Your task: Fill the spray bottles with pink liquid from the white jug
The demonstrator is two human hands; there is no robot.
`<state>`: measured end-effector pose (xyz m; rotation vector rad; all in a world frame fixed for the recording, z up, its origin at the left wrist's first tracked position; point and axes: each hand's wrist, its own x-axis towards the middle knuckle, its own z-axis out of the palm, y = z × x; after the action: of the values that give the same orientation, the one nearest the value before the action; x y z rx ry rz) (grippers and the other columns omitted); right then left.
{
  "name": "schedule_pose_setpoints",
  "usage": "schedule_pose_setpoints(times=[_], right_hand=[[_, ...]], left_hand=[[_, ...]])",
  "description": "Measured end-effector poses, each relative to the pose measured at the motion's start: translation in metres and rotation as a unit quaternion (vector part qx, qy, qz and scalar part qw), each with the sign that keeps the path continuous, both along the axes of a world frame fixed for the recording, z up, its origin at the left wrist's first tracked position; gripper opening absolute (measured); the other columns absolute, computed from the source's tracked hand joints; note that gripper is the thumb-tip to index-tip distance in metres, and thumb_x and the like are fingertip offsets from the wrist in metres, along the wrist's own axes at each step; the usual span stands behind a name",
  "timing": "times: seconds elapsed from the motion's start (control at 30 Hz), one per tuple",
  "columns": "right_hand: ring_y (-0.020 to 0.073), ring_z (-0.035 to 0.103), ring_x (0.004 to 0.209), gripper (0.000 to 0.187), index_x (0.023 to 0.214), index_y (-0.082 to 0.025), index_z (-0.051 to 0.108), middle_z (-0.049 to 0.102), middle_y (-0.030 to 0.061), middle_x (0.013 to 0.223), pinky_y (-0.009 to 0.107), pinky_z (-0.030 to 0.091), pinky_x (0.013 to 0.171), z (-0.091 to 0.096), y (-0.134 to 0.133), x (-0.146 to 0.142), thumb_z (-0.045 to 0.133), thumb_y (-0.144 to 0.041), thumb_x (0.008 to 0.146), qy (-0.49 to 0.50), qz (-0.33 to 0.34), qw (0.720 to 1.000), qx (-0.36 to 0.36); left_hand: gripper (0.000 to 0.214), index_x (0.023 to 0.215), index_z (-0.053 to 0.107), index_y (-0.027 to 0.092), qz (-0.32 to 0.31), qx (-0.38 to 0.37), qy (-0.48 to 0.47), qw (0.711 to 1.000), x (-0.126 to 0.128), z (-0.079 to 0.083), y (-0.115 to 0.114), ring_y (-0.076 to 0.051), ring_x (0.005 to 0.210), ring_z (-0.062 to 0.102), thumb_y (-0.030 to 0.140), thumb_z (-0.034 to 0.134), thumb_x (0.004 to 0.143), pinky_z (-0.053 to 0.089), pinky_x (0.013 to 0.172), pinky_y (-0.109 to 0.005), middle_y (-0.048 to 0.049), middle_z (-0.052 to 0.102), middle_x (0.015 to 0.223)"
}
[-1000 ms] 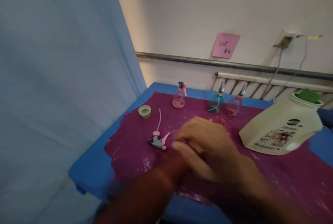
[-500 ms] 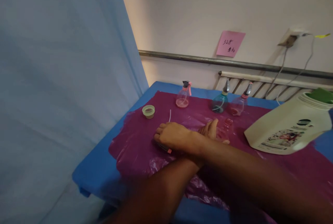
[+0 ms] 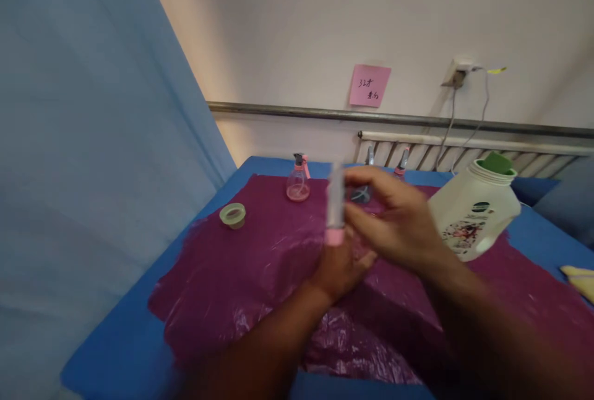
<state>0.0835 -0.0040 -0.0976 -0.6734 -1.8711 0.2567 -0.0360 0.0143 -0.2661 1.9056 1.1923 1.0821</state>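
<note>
My right hand (image 3: 394, 214) is raised, its thumb and fingers pinching a spray head (image 3: 335, 202) with a grey body and pink collar, blurred by motion. Lower and behind it, my left hand (image 3: 341, 270) reaches forward over the purple plastic sheet (image 3: 223, 282), thumb out to the right. The open clear bottle that it held half a second ago is now almost wholly hidden behind my right hand. Beyond my hands stands a clear spray bottle (image 3: 297, 188) with pink liquid. A teal spray bottle (image 3: 361, 194) is partly covered by my right fingers.
A pale green cup (image 3: 233, 215) sits at the left of the sheet. Another spray bottle's pink-collared top (image 3: 401, 163) shows behind my right hand. To the right stands a large cream jug (image 3: 473, 214) with a green piece in its mouth. A blue curtain (image 3: 93, 140) hangs at the left.
My right hand has picked the spray head up off the sheet and brought it up and right. My arms are no longer crossed. The view has turned a little right.
</note>
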Motion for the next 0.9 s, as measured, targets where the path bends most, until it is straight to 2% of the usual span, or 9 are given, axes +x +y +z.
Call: schedule_pose_setpoints(times=[0.07, 0.13, 0.2, 0.3, 0.5, 0.6, 0.77, 0.9], right_hand=[[0.022, 0.079, 0.105, 0.028, 0.123, -0.03, 0.08, 0.083, 0.0024, 0.116, 0.042, 0.066, 0.095, 0.012, -0.007, 0.031, 0.084, -0.023, 0.096, 0.126, -0.048, 0.991, -0.026], [0.0217, 0.079, 0.102, 0.026, 0.117, -0.031, 0.083, 0.083, 0.002, 0.113, 0.039, 0.069, 0.088, 0.017, -0.011, 0.054, 0.091, -0.027, 0.092, 0.216, -0.088, 0.972, -0.033], [0.0213, 0.08, 0.101, 0.024, 0.111, -0.03, 0.084, 0.083, 0.0024, 0.111, 0.037, 0.07, 0.086, 0.013, -0.011, 0.068, 0.094, -0.03, 0.089, 0.271, -0.11, 0.955, -0.043], [0.02, 0.081, 0.098, 0.021, 0.107, -0.027, 0.085, 0.083, 0.0018, 0.107, 0.038, 0.072, 0.089, 0.0, -0.004, 0.075, 0.095, -0.033, 0.089, 0.31, -0.107, 0.941, -0.087], [0.0202, 0.082, 0.092, 0.031, 0.106, -0.025, 0.082, 0.084, 0.0027, 0.1, 0.039, 0.071, 0.088, -0.024, 0.014, 0.073, 0.099, -0.04, 0.085, 0.295, -0.089, 0.938, -0.159], [0.0197, 0.08, 0.088, 0.04, 0.106, -0.022, 0.081, 0.083, 0.0031, 0.096, 0.04, 0.069, 0.089, -0.043, 0.024, 0.071, 0.1, -0.047, 0.081, 0.271, -0.062, 0.932, -0.233], [0.02, 0.077, 0.094, 0.047, 0.111, -0.019, 0.083, 0.085, 0.0066, 0.104, 0.036, 0.063, 0.09, -0.08, 0.032, 0.073, 0.1, -0.049, 0.08, 0.196, -0.013, 0.911, -0.362], [0.0208, 0.076, 0.097, 0.047, 0.117, -0.022, 0.084, 0.085, 0.006, 0.11, 0.035, 0.061, 0.089, -0.097, 0.03, 0.076, 0.099, -0.049, 0.081, 0.194, 0.02, 0.901, -0.389]], left_hand=[[0.079, 0.166, 0.052, 0.03, -0.025, 0.007, 0.021, 0.999, -0.004, 0.0, -0.001, -0.039, 0.159, 0.058, 0.049, 0.083, 0.096, 0.047, 0.135, -0.062, -0.0114, 0.063, 0.168], [0.087, 0.171, 0.046, 0.027, -0.008, 0.002, 0.042, 0.999, -0.006, -0.002, -0.001, -0.039, 0.163, 0.053, 0.049, 0.084, 0.096, 0.043, 0.137, -0.062, -0.0151, 0.055, 0.175], [0.091, 0.172, 0.044, 0.025, 0.007, -0.001, 0.056, 0.998, -0.008, -0.005, 0.0, -0.039, 0.165, 0.051, 0.047, 0.085, 0.095, 0.042, 0.138, -0.061, -0.017, 0.053, 0.177], [0.09, 0.173, 0.041, 0.025, -0.002, 0.012, 0.051, 0.999, -0.008, -0.01, 0.002, -0.037, 0.165, 0.051, 0.043, 0.084, 0.096, 0.043, 0.138, -0.059, -0.016, 0.053, 0.177], [0.087, 0.171, 0.043, 0.024, -0.007, 0.016, 0.04, 0.999, -0.007, -0.007, 0.002, -0.036, 0.164, 0.053, 0.044, 0.084, 0.097, 0.043, 0.137, -0.058, -0.0159, 0.054, 0.176], [0.089, 0.171, 0.044, 0.026, 0.005, 0.006, 0.043, 0.999, -0.005, -0.004, 0.003, -0.037, 0.163, 0.053, 0.042, 0.087, 0.094, 0.043, 0.137, -0.059, -0.0151, 0.054, 0.176], [0.083, 0.168, 0.048, 0.025, 0.001, -0.003, 0.05, 0.999, -0.003, 0.001, 0.001, -0.038, 0.158, 0.059, 0.037, 0.085, 0.094, 0.048, 0.133, -0.058, -0.0153, 0.06, 0.17], [0.077, 0.164, 0.051, 0.026, -0.003, 0.008, 0.041, 0.999, -0.003, 0.002, -0.001, -0.038, 0.153, 0.062, 0.037, 0.084, 0.095, 0.051, 0.129, -0.058, -0.0146, 0.064, 0.165]])
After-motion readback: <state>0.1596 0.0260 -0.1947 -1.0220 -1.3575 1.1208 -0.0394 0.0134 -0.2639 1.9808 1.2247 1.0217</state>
